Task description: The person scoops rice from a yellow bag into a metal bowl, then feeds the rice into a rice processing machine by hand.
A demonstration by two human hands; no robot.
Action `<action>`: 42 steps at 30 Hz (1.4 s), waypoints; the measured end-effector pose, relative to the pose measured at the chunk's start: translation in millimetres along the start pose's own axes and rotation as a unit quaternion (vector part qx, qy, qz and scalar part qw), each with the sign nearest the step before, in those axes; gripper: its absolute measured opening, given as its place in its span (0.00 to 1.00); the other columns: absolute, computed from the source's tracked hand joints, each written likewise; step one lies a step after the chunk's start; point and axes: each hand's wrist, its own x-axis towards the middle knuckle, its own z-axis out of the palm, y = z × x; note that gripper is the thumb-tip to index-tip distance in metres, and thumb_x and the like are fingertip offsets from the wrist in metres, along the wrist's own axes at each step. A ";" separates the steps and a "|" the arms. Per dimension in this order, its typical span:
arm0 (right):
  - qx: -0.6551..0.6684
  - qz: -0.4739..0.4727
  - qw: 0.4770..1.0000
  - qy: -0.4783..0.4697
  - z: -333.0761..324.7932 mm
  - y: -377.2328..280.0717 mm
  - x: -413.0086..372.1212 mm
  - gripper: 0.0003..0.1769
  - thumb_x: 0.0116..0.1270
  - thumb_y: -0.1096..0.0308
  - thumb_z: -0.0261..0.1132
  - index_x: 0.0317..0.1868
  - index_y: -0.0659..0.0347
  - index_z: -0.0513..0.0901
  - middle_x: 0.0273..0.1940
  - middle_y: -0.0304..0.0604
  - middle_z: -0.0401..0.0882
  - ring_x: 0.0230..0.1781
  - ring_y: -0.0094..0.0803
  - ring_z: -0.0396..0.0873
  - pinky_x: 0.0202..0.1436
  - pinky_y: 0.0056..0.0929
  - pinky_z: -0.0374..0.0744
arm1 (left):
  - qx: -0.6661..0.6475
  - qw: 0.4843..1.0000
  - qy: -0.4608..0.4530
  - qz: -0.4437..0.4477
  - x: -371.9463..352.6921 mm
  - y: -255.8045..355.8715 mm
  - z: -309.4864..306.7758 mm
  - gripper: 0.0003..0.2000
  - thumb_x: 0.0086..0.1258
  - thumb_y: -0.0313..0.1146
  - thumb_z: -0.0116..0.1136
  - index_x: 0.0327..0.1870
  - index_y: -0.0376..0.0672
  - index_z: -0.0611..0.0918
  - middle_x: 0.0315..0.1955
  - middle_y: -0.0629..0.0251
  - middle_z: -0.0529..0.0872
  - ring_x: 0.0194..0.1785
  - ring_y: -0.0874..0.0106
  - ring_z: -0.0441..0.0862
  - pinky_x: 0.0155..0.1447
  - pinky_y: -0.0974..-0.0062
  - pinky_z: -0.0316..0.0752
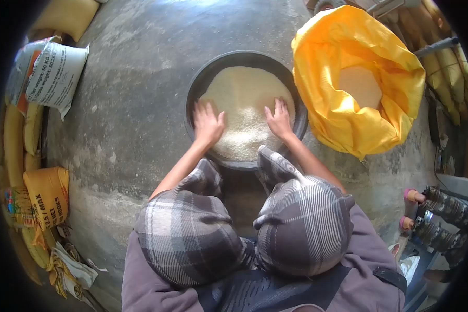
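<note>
A wide dark round basin point(243, 165) stands on the floor in front of my knees, with a broad layer of pale grain point(239, 86) in it. On the left side of the basin, my left hand point(208, 124) rests on the grain with its fingers spread. My right hand point(279, 118) touches the grain at the right side, its fingers apart and pointing away from me. Neither hand holds anything. Just right of the basin is an open yellow sack point(322, 114), with more pale grain point(360, 87) visible inside.
White printed sacks point(57, 75) and an orange-yellow printed bag point(47, 197) lie along the left edge. Yellowish filled sacks point(447, 78) stand at the far right. Another person's feet and patterned trouser legs point(450, 205) show at the lower right.
</note>
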 end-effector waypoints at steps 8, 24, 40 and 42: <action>0.257 0.052 0.965 0.005 55.4 -68.3 -6.1 0.24 0.72 0.58 0.50 0.59 0.68 0.74 0.64 0.58 0.67 0.69 0.48 0.62 0.70 0.37 0.62 | -0.374 0.926 -0.023 -0.033 -5.7 52.5 45.9 0.34 0.75 0.53 0.36 0.73 0.37 0.51 0.74 0.48 0.45 0.78 0.58 0.37 0.77 0.62 0.31; 0.112 0.033 0.993 0.003 32.5 -34.5 37.3 0.26 0.74 0.57 0.47 0.61 0.67 0.73 0.68 0.56 0.63 0.71 0.50 0.58 0.72 0.41 0.58 | -0.063 0.969 -0.110 0.214 70.1 23.6 7.9 0.27 0.76 0.49 0.38 0.68 0.41 0.64 0.69 0.46 0.61 0.72 0.53 0.58 0.73 0.61 0.53; 0.672 0.269 0.690 0.001 26.3 -105.4 -6.7 0.20 0.71 0.60 0.51 0.47 0.71 0.80 0.44 0.46 0.82 0.42 0.31 0.82 0.48 0.26 0.79 | -0.856 0.473 0.125 -0.166 7.8 84.3 29.4 0.21 0.76 0.45 0.44 0.41 0.34 0.80 0.35 0.57 0.84 0.37 0.68 0.83 0.44 0.71 0.81; 0.723 0.227 0.652 -0.016 15.0 -109.8 -1.8 0.21 0.71 0.59 0.50 0.46 0.70 0.80 0.43 0.47 0.83 0.43 0.32 0.82 0.48 0.29 0.80 | -0.879 0.433 0.116 -0.161 5.4 95.3 14.0 0.20 0.76 0.45 0.44 0.41 0.34 0.80 0.35 0.57 0.84 0.37 0.67 0.83 0.44 0.71 0.81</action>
